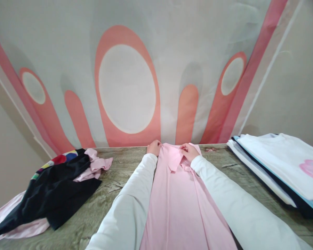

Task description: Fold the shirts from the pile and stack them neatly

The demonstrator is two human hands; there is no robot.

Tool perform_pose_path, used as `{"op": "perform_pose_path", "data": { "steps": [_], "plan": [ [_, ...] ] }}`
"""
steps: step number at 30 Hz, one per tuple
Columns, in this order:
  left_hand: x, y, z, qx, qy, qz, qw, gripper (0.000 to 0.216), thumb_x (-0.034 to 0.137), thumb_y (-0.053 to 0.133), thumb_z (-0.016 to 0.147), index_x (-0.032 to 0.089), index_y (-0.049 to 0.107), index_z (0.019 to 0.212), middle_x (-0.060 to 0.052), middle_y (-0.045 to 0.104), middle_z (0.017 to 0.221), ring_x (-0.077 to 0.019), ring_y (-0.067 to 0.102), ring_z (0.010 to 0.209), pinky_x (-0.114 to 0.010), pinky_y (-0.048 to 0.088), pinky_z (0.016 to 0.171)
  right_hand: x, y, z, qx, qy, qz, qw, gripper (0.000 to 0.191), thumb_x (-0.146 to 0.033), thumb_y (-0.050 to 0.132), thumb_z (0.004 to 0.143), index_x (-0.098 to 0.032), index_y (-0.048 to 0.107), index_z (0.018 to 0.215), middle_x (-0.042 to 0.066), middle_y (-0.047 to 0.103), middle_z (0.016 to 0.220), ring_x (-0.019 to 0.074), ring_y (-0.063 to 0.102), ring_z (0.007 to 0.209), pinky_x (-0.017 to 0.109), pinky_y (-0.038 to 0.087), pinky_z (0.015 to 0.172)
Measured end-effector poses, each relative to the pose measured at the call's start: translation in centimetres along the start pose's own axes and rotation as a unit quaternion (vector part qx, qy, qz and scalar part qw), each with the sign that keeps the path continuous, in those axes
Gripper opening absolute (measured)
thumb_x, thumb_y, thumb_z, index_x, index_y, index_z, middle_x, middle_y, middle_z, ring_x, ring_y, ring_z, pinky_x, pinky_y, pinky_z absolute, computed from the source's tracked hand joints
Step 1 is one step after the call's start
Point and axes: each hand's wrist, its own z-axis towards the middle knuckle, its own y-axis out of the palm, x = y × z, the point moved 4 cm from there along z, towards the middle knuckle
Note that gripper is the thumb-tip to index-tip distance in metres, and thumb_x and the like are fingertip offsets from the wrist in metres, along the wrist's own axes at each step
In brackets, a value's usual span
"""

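A pale pink collared shirt (177,201) lies lengthwise on the wooden table (120,166), folded into a narrow strip with its collar at the far edge. My left hand (153,147) is closed on the shirt's top left corner by the collar. My right hand (189,151) pinches the collar area on the right side. Both arms wear white sleeves and stretch out along the two sides of the shirt.
A loose heap of clothes, black (52,191) over pink (96,164), lies at the left. A stack of folded shirts (281,166), white on top, sits at the right. A wall with pink and white shapes (127,86) rises right behind the table's far edge.
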Motion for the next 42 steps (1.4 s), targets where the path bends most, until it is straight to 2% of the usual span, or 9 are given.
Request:
{"op": "perform_pose_path", "data": {
  "steps": [4,11,13,17,20,23,29,34,42],
  "plan": [
    [0.0,-0.3,-0.2,0.024,0.007,-0.006,1.0,0.008,0.024,0.052,0.081,0.02,0.057,0.086,-0.004,0.061,0.09,-0.0177,0.055,0.089,-0.031,0.037,0.083,0.3,0.0,0.1,0.006,0.003,-0.01,1.0,0.013,-0.015,0.049,0.069,-0.016,0.054,0.081,0.001,0.06,0.071,0.0126,0.058,0.067,0.025,0.047,0.064],
    [0.8,-2.2,-2.4,0.094,0.039,-0.02,0.995,0.035,0.018,0.054,0.076,0.013,0.047,0.111,-0.012,0.048,0.112,-0.02,0.048,0.105,-0.032,0.036,0.09,0.2,0.3,-0.1,0.016,0.003,-0.045,0.999,0.015,-0.012,0.053,0.066,-0.016,0.054,0.08,0.0,0.059,0.072,0.0113,0.057,0.065,0.025,0.047,0.064],
    [1.8,-2.8,-4.0,0.064,0.075,-0.015,0.995,0.035,0.019,0.055,0.075,0.015,0.049,0.109,-0.01,0.05,0.111,-0.0204,0.048,0.105,-0.032,0.037,0.089,-0.1,0.3,-0.2,0.019,0.004,-0.058,0.998,0.016,-0.011,0.054,0.065,-0.016,0.053,0.08,0.001,0.059,0.073,0.0109,0.056,0.064,0.025,0.047,0.064],
    [5.1,-3.6,-8.7,-0.066,0.182,-0.007,0.981,0.027,0.031,0.054,0.077,0.019,0.056,0.101,-0.006,0.055,0.105,-0.0199,0.052,0.098,-0.03,0.038,0.087,-0.7,0.2,-0.4,0.021,0.001,-0.087,0.996,0.015,-0.012,0.054,0.065,-0.016,0.054,0.079,0.001,0.06,0.073,0.0111,0.056,0.065,0.024,0.047,0.064],
    [7.3,-4.3,-11.9,-0.082,0.208,0.021,0.975,0.033,0.044,0.057,0.074,0.02,0.059,0.096,-0.007,0.056,0.098,-0.0221,0.053,0.093,-0.032,0.039,0.083,-0.9,0.1,-0.6,0.023,-0.004,-0.115,0.993,0.014,-0.014,0.055,0.066,-0.017,0.054,0.08,0.002,0.06,0.073,0.0119,0.056,0.066,0.024,0.045,0.065],
    [8.3,-4.5,-13.6,-0.079,0.202,0.049,0.975,0.038,0.05,0.062,0.068,0.019,0.06,0.091,-0.006,0.055,0.088,-0.0223,0.054,0.086,-0.032,0.04,0.077,-0.9,-0.1,-0.8,0.027,-0.002,-0.144,0.989,0.011,-0.021,0.056,0.067,-0.018,0.055,0.078,0.001,0.059,0.07,0.0134,0.055,0.067,0.026,0.043,0.067],
    [8.1,-4.2,-14.0,-0.071,0.186,0.052,0.979,0.028,0.035,0.06,0.073,0.019,0.055,0.096,-0.004,0.054,0.089,-0.0165,0.054,0.079,-0.025,0.042,0.072,-0.2,0.0,-0.6,-0.015,0.014,-0.147,0.989,0.012,-0.021,0.059,0.062,-0.018,0.059,0.074,-0.001,0.061,0.068,0.014,0.055,0.065,0.024,0.042,0.063],
    [8.5,-4.4,-14.1,-0.063,0.187,0.09,0.976,0.015,0.032,0.053,0.078,0.02,0.056,0.086,-0.002,0.055,0.084,-0.0146,0.054,0.074,-0.023,0.04,0.065,0.2,-0.1,-0.2,-0.053,0.015,-0.11,0.992,0.021,-0.014,0.058,0.061,-0.017,0.061,0.081,0.0,0.064,0.072,0.0135,0.058,0.066,0.022,0.044,0.063],
    [8.6,-4.6,-13.6,-0.018,0.152,0.021,0.988,0.015,0.033,0.048,0.081,0.02,0.055,0.081,0.001,0.057,0.073,-0.0118,0.052,0.064,-0.021,0.037,0.058,0.4,-0.2,0.1,-0.033,0.031,-0.085,0.995,0.015,-0.017,0.057,0.066,-0.016,0.063,0.08,0.001,0.064,0.069,0.0137,0.059,0.066,0.022,0.044,0.062]
  ]
}}
